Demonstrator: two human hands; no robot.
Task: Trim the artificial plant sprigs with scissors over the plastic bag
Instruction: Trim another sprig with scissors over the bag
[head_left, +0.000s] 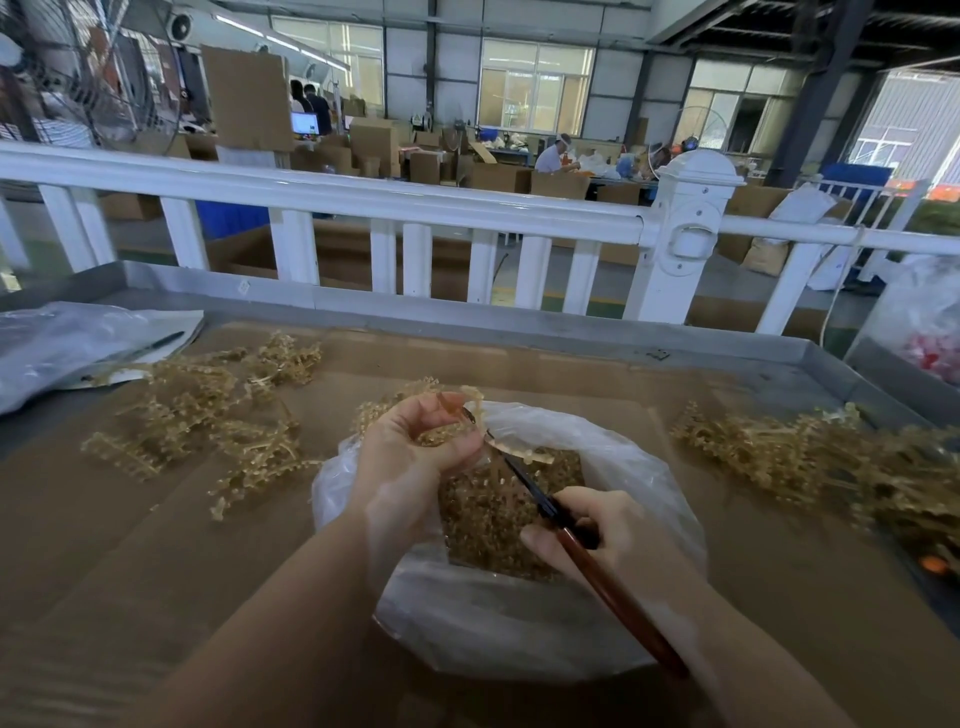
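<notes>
My left hand (415, 447) grips a tan artificial sprig (395, 410) over the open clear plastic bag (519, 629) at the table's middle. My right hand (597, 535) holds red-handled scissors (571, 540); their dark blades point up-left and their tips meet the sprig's stem just right of my left fingers. Inside the bag lies a heap of cut tan bits (498, 514). A pile of loose sprigs (218, 415) lies to the left, and another pile of sprigs (810, 462) lies to the right.
Brown cardboard (156, 545) covers the metal tray table (727, 348). A grey plastic sheet with a pen (156, 343) lies at the far left. A white railing (415, 208) runs behind the table. Another bag (930, 322) stands far right.
</notes>
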